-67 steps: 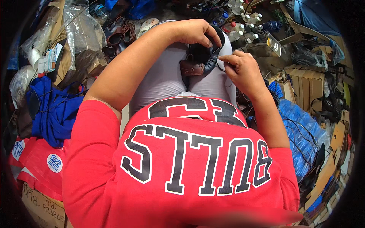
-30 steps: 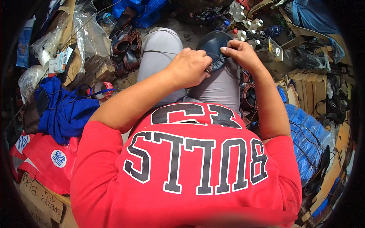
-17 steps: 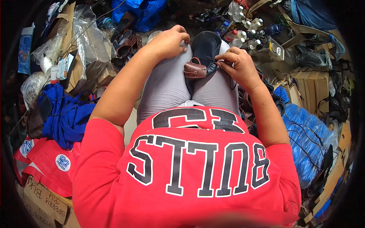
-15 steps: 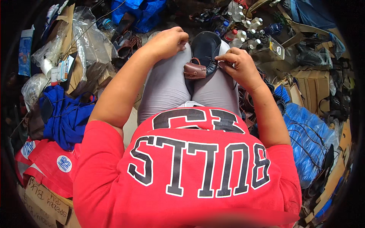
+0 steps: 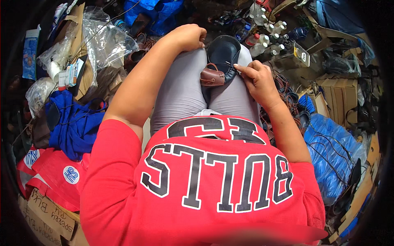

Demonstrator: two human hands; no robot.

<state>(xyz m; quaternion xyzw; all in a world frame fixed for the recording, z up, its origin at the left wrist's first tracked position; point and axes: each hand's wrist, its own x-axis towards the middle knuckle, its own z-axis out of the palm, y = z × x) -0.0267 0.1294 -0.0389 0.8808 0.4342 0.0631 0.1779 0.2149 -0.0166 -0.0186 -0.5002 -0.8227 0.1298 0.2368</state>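
**A dark shoe resting on our lap**

We are keeping a dark shoe [image 5: 223,53] lying sole-down along our lap, between the thighs of our grey trousers [image 5: 180,94], its toe end toward the knees. A small brown leather piece [image 5: 212,76] with a strap loop is sitting at the shoe's near end, touching it.

Our right hand [image 5: 259,80] is lying just beside the shoe's right edge — fingers loosely curled, the index finger stretched out and touching the rim; it is gripping nothing that we can make out. Our left hand [image 5: 189,37] is resting near the left knee, closed into a loose fist just beside the shoe's toe; whether it is pinching anything we cannot tell.

Around our legs the floor is crowded — clear plastic bags [image 5: 98,41] and blue cloth [image 5: 76,127] on the left, white bottles [image 5: 266,28] beyond the knees, a blue sack [image 5: 332,151] and cardboard boxes [image 5: 340,88] on the right.
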